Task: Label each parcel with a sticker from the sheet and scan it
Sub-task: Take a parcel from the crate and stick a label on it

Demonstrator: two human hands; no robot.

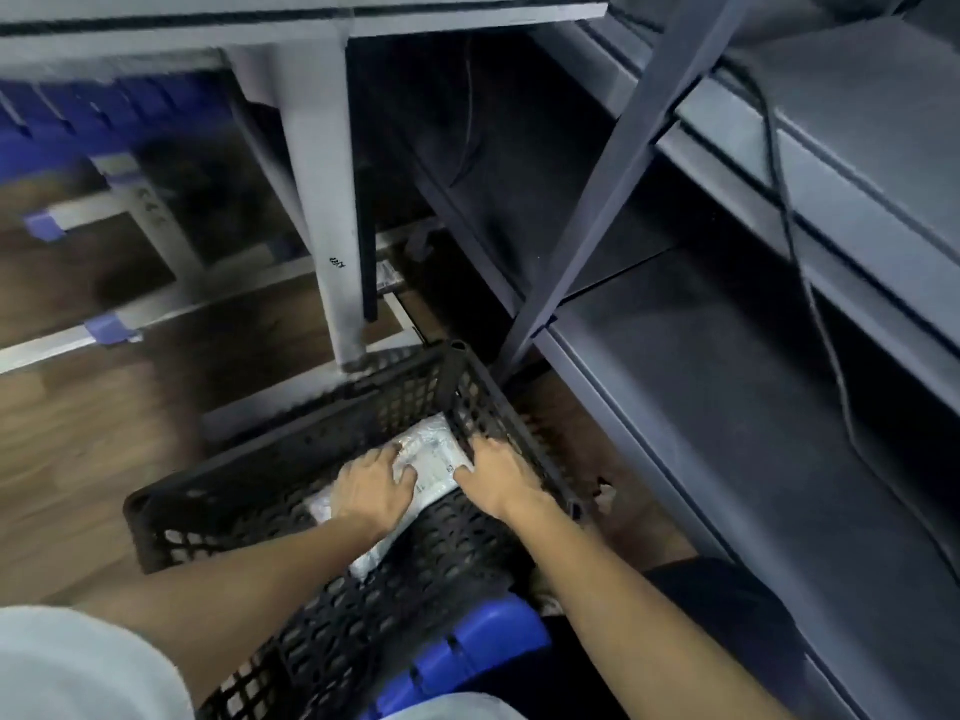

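Here, a black perforated crate [291,475] is sitting on the wooden floor [78,433], and everything else is lying around it. Left of the crate, the floor is carrying strips of white and blue tape [111,327]. Behind the crate, a pale table leg [327,210] is standing. Inside the crate, a white parcel [431,454] is lying on its bottom, toward the far right corner. The left hand [374,488] is resting on the parcel with fingers spread flat. The right hand [496,472] is touching the parcel's right edge, fingers extended toward the crate's wall. Right of the crate, grey metal shelving [727,407] is rising, a black cable [800,262] hanging across it. Near the crate's close end, a blue bin [467,652] is showing.
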